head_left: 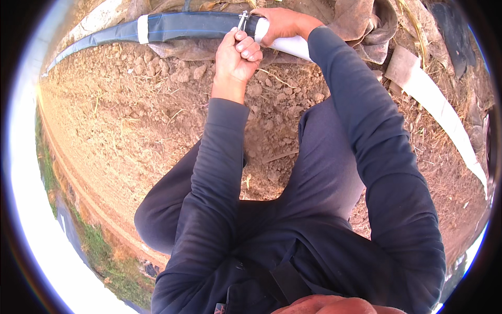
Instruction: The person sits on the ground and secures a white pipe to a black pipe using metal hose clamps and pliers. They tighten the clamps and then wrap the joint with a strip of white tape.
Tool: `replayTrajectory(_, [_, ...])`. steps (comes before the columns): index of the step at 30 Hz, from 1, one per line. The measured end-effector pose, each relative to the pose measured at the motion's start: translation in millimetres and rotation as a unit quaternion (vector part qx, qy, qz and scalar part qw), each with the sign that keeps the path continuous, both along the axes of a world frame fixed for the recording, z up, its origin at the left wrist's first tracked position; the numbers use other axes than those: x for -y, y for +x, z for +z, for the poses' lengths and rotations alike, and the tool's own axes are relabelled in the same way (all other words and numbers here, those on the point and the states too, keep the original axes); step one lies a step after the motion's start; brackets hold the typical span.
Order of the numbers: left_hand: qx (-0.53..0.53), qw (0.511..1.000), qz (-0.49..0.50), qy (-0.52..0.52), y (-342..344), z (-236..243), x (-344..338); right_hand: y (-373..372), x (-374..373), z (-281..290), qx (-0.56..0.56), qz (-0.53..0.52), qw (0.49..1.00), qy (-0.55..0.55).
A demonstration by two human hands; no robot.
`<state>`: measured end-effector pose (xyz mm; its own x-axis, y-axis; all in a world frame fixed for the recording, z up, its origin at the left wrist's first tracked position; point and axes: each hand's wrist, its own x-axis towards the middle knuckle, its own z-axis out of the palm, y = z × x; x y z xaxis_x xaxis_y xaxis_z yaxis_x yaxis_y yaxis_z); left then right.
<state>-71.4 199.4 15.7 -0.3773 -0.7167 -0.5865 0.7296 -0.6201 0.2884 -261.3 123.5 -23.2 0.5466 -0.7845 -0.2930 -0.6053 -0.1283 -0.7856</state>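
A dark flat hose (193, 25) with thin blue lines runs across the far side and meets a white pipe (294, 47). My right hand (282, 23) is wrapped round the white end at this joint. In my left hand (238, 55), closed in a fist, are small silver pliers (242, 21). Their metal head lies against the dark hose end, just left of my right hand. What the jaws grip is too small to tell.
A white band (143, 29) circles the hose on the left. Crumpled brown cloth (361, 26) lies beyond my right hand. On the right, a long white strip (439, 99) curves over the ground. Cloddy dry soil (157, 99) lies between my knees and the hose.
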Motion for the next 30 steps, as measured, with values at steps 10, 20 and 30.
replayTrajectory(10, [-0.052, 0.998, -0.027, 0.021, 5, -6, 3, 2, -2, -10, 0.002, -0.021, 1.0, 0.012])
replayTrajectory(20, [0.062, 0.996, -0.068, -0.015, 6, -2, 2, 3, 1, -14, 0.005, -0.007, 1.0, -0.016])
replayTrajectory(30, [0.526, 0.818, -0.142, -0.184, 6, 4, 2, -7, 2, 6, 0.076, 0.059, 0.994, -0.061])
